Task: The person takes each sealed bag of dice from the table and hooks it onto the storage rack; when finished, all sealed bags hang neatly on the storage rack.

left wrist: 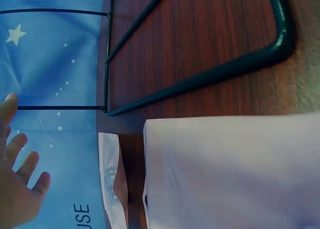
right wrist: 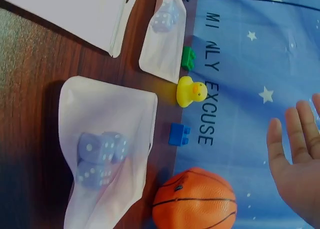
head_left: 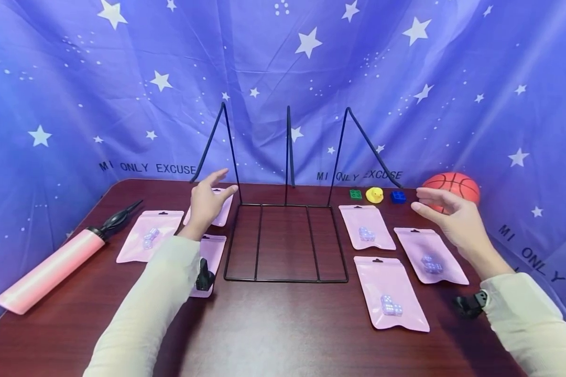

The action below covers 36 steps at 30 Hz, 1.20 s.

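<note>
My left hand [head_left: 206, 204] is raised over the far left of the table, thumb and fingers spread, holding nothing. Behind it lies a pink zip bag [head_left: 224, 207]; another bag [head_left: 216, 250] is partly hidden by the left sleeve. A third bag [head_left: 134, 250] with dice showing through lies further left. My right hand [head_left: 459, 228], fingers extended and holding nothing, hovers in front of a small red-orange basketball [head_left: 453, 183]. Below and left of it are three more pink bags of dice: a far one [head_left: 365, 222], a right one [head_left: 429, 246] and a near one [head_left: 387, 280].
Between the hands stands a black wire rack [head_left: 285, 281] with three tall bent prongs. A green toy brick [head_left: 356, 194], a yellow rubber duck [head_left: 374, 195] and a blue toy brick [head_left: 398, 197] line the back edge. A pink hand pump [head_left: 54, 269] lies at the left.
</note>
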Available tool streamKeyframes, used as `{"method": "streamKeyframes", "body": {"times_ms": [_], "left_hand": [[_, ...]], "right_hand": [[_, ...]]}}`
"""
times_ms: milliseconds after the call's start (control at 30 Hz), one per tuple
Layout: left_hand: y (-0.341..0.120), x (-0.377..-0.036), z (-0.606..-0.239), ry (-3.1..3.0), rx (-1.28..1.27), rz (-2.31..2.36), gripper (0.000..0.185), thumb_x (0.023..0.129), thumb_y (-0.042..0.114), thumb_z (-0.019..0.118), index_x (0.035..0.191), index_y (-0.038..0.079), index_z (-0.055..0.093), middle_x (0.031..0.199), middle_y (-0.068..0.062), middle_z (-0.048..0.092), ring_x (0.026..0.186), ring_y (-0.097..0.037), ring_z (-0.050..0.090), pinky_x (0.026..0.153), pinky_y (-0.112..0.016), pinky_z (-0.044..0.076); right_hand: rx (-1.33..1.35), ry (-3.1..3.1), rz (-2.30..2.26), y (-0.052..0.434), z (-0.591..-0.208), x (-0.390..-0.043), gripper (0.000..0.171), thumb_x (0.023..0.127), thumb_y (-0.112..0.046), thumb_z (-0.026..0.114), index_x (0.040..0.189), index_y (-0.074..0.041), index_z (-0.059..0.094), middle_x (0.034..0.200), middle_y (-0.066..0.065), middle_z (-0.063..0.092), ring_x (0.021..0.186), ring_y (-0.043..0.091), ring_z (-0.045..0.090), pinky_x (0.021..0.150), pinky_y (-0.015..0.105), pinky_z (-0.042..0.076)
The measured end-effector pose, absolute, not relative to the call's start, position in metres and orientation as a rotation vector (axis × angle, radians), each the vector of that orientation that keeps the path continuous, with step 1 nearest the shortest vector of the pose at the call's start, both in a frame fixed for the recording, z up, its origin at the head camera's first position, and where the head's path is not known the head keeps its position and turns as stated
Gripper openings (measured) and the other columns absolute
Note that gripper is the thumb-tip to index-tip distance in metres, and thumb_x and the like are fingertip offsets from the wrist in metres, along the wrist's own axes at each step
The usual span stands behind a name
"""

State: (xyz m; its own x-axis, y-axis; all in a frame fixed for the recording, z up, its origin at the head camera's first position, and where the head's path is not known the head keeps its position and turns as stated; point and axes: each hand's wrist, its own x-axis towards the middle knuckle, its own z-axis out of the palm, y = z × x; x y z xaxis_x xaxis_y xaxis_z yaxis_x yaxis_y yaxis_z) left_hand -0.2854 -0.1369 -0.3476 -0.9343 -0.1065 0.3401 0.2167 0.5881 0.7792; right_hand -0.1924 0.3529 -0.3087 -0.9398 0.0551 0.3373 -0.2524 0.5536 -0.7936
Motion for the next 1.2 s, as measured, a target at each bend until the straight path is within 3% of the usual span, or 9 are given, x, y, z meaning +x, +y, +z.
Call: {"method": "streamKeyframes", "body": {"times_ms": [167, 400, 567, 767, 1033, 1200], "left_hand": [[-0.136, -0.286, -0.349, -2.455, -0.081, -1.326, 0.051, 0.094, 0.020, 0.075, 0.141, 0.007, 0.060, 0.135, -0.014, 0.065, 0.132, -0.033, 0.054, 0.108, -0.045, 0.041], [-0.133, -0.291, -0.350, -2.457, -0.070, -1.396, 0.050, 0.097, 0.022, 0.072, 0.143, 0.008, 0.059, 0.134, -0.014, 0.065, 0.111, -0.035, 0.067, 0.098, -0.046, 0.048], [-0.128, -0.293, -0.350, -2.442, -0.074, -1.402, 0.045, 0.097, 0.018, 0.071, 0.139, 0.005, 0.062, 0.128, -0.018, 0.068, 0.119, -0.035, 0.063, 0.103, -0.046, 0.045], [-0.125, -0.297, -0.353, -2.406, -0.091, -1.455, 0.039, 0.098, 0.014, 0.069, 0.134, -0.001, 0.064, 0.123, -0.022, 0.069, 0.129, -0.032, 0.057, 0.109, -0.044, 0.040], [-0.123, -0.300, -0.356, -2.403, -0.066, -1.469, 0.036, 0.098, 0.014, 0.068, 0.131, -0.001, 0.065, 0.120, -0.021, 0.070, 0.122, -0.034, 0.063, 0.106, -0.044, 0.043], [-0.122, -0.301, -0.357, -2.394, -0.045, -1.470, 0.034, 0.098, 0.013, 0.068, 0.129, -0.001, 0.067, 0.119, -0.022, 0.070, 0.118, -0.034, 0.065, 0.104, -0.044, 0.046]], "right_hand": [[0.167, -2.490, 1.395, 0.363, -0.312, -0.193, 0.036, 0.092, -0.011, 0.077, 0.126, -0.022, 0.070, 0.105, -0.027, 0.069, 0.097, -0.007, 0.063, 0.079, 0.007, 0.045], [0.098, -2.596, 1.382, 0.381, -0.319, -0.191, 0.033, 0.094, -0.018, 0.076, 0.125, -0.026, 0.067, 0.103, -0.034, 0.066, 0.095, -0.015, 0.061, 0.080, 0.005, 0.041], [0.051, -2.665, 1.359, 0.393, -0.326, -0.190, 0.033, 0.095, -0.024, 0.075, 0.125, -0.027, 0.064, 0.102, -0.039, 0.062, 0.094, -0.019, 0.058, 0.078, 0.005, 0.040], [0.041, -2.632, 1.461, 0.409, -0.337, -0.187, 0.034, 0.095, -0.016, 0.074, 0.120, -0.035, 0.063, 0.102, -0.037, 0.064, 0.093, -0.017, 0.060, 0.078, 0.005, 0.043], [0.026, -2.559, 1.654, 0.425, -0.353, -0.183, 0.046, 0.094, -0.002, 0.071, 0.108, -0.046, 0.067, 0.098, -0.028, 0.069, 0.087, -0.012, 0.063, 0.074, 0.008, 0.049], [-0.015, -2.603, 1.625, 0.431, -0.361, -0.183, 0.046, 0.094, -0.005, 0.072, 0.104, -0.049, 0.064, 0.096, -0.031, 0.066, 0.085, -0.012, 0.063, 0.074, 0.007, 0.048]]}}
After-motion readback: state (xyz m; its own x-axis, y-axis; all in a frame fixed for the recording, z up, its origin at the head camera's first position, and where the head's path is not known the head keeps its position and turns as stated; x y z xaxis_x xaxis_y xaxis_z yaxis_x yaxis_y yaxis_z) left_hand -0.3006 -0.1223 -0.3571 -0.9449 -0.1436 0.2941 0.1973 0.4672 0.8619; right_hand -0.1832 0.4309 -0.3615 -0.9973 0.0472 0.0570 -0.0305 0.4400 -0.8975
